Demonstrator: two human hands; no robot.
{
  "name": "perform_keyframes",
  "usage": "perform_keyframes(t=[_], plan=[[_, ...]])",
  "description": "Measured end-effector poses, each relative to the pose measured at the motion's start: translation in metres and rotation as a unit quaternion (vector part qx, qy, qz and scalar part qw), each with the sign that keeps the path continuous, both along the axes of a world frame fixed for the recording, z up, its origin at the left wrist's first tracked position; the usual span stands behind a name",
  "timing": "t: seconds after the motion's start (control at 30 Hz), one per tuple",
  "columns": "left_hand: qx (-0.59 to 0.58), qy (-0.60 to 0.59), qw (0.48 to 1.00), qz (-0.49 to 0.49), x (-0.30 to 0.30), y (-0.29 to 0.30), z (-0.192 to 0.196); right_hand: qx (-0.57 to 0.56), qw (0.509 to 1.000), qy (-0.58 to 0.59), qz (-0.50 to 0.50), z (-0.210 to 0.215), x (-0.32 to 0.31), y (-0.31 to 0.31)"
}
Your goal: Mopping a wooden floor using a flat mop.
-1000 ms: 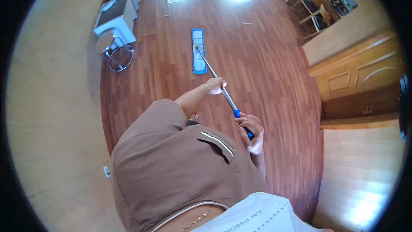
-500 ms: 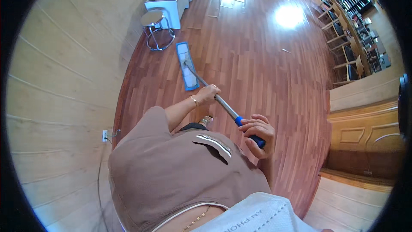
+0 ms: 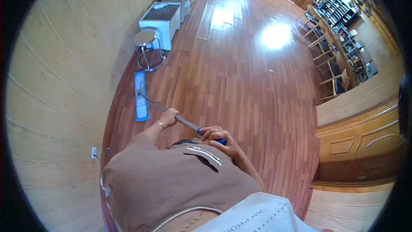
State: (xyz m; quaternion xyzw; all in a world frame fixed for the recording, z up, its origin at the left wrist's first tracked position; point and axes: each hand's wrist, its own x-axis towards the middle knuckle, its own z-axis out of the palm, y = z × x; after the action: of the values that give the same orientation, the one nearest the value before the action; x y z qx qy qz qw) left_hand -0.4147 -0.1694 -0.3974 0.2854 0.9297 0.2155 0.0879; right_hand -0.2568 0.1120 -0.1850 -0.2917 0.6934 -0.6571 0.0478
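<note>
A flat mop with a blue-edged white head (image 3: 140, 99) lies against the wooden floor close to the left wall. Its metal pole (image 3: 187, 123) slants from the head back toward my body, ending in a blue grip. Midway along the pole, my left hand (image 3: 169, 117) is wrapped round it. My right hand (image 3: 218, 136) closes over the blue grip at the top end, in front of my brown shirt.
Just beyond the mop head stands a round stool (image 3: 147, 45) with chrome legs. Behind it, a white cabinet (image 3: 161, 21) and bins line the left wall. Chairs (image 3: 337, 81) stand along a counter at right, with a wooden door (image 3: 358, 146) nearer. A wall outlet (image 3: 94, 153) carries a cable.
The mop head has swung left toward the wall, now just below the stool. Both hands moved left with the pole, and the right hand's fingers have closed more on the grip.
</note>
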Motion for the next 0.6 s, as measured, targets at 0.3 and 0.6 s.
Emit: perform_keyframes(t=[0.3,0.6], plan=[[0.004,0.007,1.0,-0.017,-0.007,0.027,-0.001,-0.016,0.997,-0.048,-0.062,0.012,-0.001,0.017],[0.1,-0.044,0.984,-0.14,0.028,0.134,0.074,0.064,0.977,0.023,-0.202,0.112,0.073,0.048]])
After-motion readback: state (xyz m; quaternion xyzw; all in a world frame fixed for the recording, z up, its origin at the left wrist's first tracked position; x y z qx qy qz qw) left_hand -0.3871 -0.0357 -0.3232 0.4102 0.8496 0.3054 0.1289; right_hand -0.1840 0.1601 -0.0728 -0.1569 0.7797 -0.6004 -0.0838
